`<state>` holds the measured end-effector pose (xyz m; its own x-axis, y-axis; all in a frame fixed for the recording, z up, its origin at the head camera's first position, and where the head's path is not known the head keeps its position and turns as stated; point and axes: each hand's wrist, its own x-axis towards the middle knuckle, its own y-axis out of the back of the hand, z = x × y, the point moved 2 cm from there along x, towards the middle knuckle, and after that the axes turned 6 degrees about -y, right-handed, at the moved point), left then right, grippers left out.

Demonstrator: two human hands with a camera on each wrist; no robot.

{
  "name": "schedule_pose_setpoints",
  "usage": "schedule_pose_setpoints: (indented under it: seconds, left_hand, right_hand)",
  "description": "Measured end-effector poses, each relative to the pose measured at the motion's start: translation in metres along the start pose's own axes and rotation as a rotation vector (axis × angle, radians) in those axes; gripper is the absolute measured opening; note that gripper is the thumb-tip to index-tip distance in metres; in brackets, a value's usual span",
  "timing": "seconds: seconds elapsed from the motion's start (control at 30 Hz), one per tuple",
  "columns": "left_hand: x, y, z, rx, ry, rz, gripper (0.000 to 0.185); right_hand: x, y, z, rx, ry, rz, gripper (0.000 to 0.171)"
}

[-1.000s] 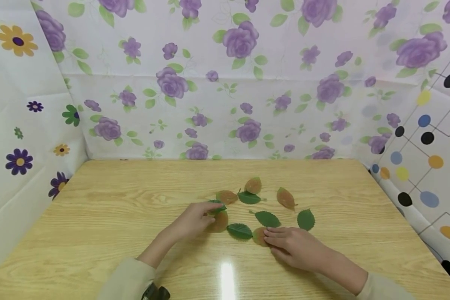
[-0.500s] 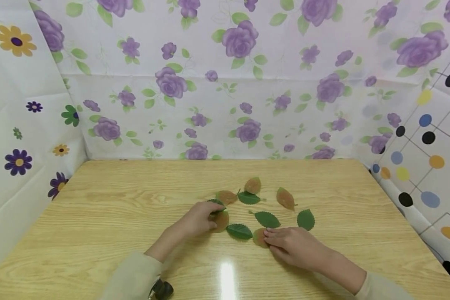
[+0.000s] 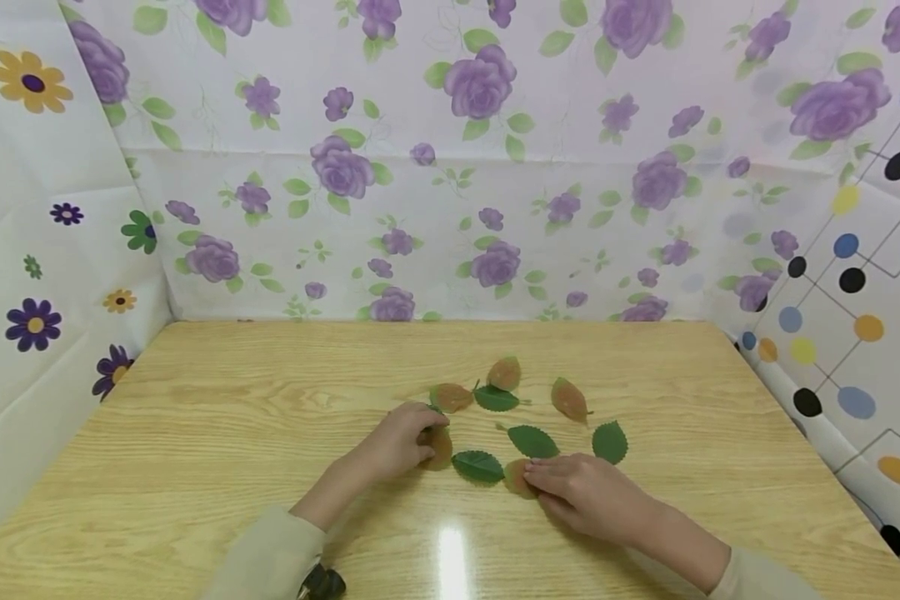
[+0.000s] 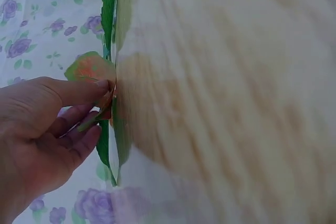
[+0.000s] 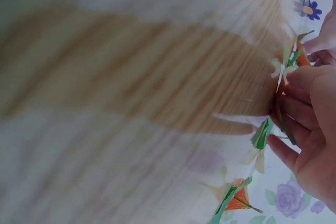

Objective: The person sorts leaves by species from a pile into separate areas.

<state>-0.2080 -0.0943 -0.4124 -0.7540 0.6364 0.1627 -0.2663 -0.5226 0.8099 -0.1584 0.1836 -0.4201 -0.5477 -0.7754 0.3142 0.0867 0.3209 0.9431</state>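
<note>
In the head view, my left hand point(image 3: 393, 442) curls over the left side of a ring of leaves, pinching a green leaf point(image 3: 437, 409) mostly hidden by the fingers. Just below the fingertips lies an orange leaf point(image 3: 441, 451). The left wrist view shows the thumb and fingers of the left hand point(image 4: 39, 129) close around a leaf edge. My right hand point(image 3: 588, 496) rests with extended fingers on another orange leaf point(image 3: 516, 477), pressing it to the table. Between the two hands is a serrated green leaf point(image 3: 478, 467); one more green leaf point(image 3: 532, 441) lies above the right fingertips.
Farther back on the wooden table point(image 3: 270, 375) lie two orange leaves, one point(image 3: 450, 397) left and one point(image 3: 504, 374) right, beside a green leaf point(image 3: 497, 398). To the right are an orange leaf point(image 3: 569, 400) and a green leaf point(image 3: 610, 442). Floral cloth point(image 3: 420, 208) hangs behind.
My left fingers have curled in and slid slightly toward me, covering more of the green leaf. The right hand stays on its orange leaf.
</note>
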Motion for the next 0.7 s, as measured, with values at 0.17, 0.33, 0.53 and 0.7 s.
schedule_pose_setpoints:
  seconds: [0.17,0.33,0.53,0.7]
  left_hand:
    - [-0.003,0.000,-0.002,-0.015,-0.022,0.030,0.035]
    - [-0.009,0.003,-0.004,-0.152,-0.013,0.065,0.031]
    - [-0.017,0.013,-0.007,-0.348,0.084,0.150,0.023]
    - [-0.022,0.023,-0.013,-0.460,0.154,0.210,0.017]
  right_hand:
    - [-0.005,-0.001,-0.003,-0.091,0.020,-0.055,0.040]
    - [-0.008,-0.003,-0.004,-0.079,-0.009,-0.082,0.043]
    - [-0.008,-0.004,-0.004,-0.106,0.009,-0.061,0.041]
    - [-0.006,-0.003,-0.007,-0.174,0.069,-0.015,0.038]
